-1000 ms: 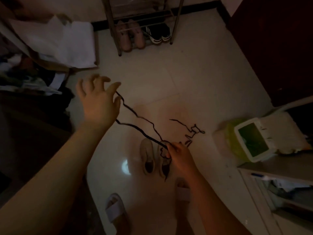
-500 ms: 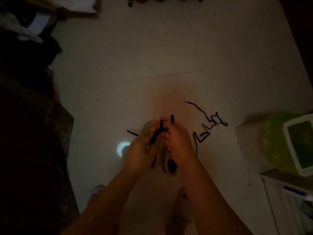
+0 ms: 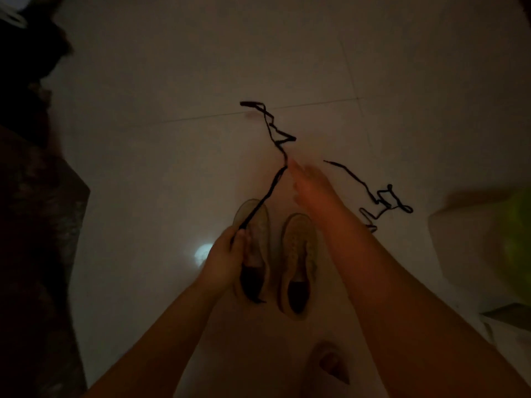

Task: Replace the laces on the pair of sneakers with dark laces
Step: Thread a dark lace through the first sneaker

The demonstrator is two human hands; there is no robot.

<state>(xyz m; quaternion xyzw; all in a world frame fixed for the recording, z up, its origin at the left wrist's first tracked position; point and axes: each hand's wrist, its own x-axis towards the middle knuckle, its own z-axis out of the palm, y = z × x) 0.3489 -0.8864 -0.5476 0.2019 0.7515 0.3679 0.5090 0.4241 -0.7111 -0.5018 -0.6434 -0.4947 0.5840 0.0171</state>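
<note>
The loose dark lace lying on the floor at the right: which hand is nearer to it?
Right. The right hand reaches out beside the loose lace; the left hand is across both sneakers, pinching the other lace.

Two sneakers (image 3: 253,239) (image 3: 298,262), two dark laces (image 3: 270,124) (image 3: 382,196)

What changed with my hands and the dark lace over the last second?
The left hand, raised high a second ago, came down and now pinches the dark lace over the left sneaker. The right hand left the sneakers and stretched forward, blurred. The second lace stayed on the floor, and the right sneaker stayed put.
</note>
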